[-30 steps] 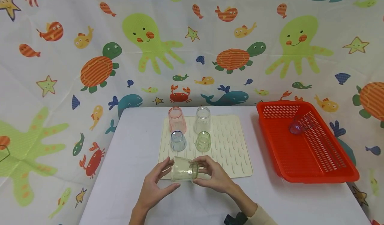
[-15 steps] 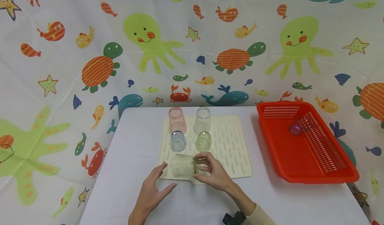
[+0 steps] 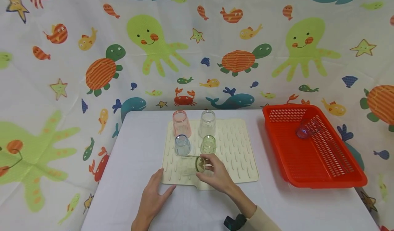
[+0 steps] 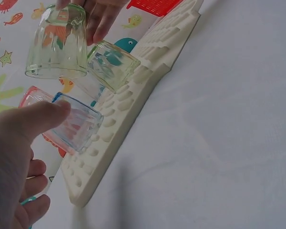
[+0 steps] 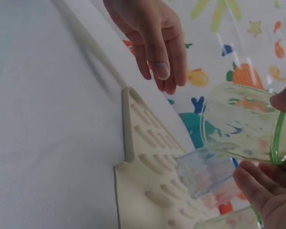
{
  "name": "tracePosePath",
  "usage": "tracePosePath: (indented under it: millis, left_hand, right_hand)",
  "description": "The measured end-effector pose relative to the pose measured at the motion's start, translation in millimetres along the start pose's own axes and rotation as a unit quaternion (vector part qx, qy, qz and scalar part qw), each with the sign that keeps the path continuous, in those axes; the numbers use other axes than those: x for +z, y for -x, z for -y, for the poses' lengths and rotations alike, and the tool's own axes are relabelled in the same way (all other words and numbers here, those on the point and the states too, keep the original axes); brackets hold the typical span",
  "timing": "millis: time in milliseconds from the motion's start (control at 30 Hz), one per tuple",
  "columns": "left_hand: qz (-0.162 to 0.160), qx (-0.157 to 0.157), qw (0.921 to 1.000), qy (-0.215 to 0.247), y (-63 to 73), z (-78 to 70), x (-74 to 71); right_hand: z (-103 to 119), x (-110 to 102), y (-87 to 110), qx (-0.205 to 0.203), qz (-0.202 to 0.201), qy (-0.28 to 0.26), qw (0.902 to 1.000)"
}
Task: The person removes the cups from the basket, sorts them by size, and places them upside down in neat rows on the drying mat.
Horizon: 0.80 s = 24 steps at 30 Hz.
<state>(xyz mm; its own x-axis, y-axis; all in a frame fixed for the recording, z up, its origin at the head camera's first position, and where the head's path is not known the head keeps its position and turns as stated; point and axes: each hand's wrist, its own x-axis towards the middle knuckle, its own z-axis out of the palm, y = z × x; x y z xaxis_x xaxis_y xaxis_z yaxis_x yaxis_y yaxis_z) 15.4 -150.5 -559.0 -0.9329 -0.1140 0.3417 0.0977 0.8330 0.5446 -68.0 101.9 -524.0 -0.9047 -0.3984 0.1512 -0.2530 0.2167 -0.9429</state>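
Observation:
My right hand (image 3: 216, 172) pinches a pale green glass (image 3: 187, 166) by its thick base, thumb on one side and fingers on the other. The glass lies tilted on its side in the air over the front of a cream drying mat (image 3: 237, 149), its mouth toward the left. My left hand (image 3: 153, 194) is beside the mat's front left corner, thumb and fingers spread, touching no glass. Behind the held glass, a blue glass (image 3: 182, 145) and a smaller green glass (image 3: 208, 145) stand on the mat. A pink glass (image 3: 181, 124) and a clear glass (image 3: 207, 124) stand behind those.
A red plastic basket (image 3: 277, 152) stands at the right of the white table (image 3: 135, 149), with a purple glass (image 3: 303, 131) lying inside. A curtain (image 3: 191, 46) printed with sea animals hangs behind the table.
My left hand has drawn away from the green glass, down and left. My right hand has moved the glass slightly forward over the mat, turning its base more into view.

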Motion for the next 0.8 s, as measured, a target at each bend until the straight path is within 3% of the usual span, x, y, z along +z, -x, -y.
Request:
tracePosePath:
  millis: [433, 800]
  left_hand:
    - [0.059, -0.076, 0.9954, -0.008, -2.9, 10.4, 7.0]
    - [0.122, -0.121, 0.9850, -0.018, -6.6, 20.4, 11.4]
  right_hand:
    - [-8, 19, -19.5, -0.007, -0.033, 0.035, 0.9988]
    - [-17, 39, -33.9, -0.052, -0.040, 0.073, 0.9952]
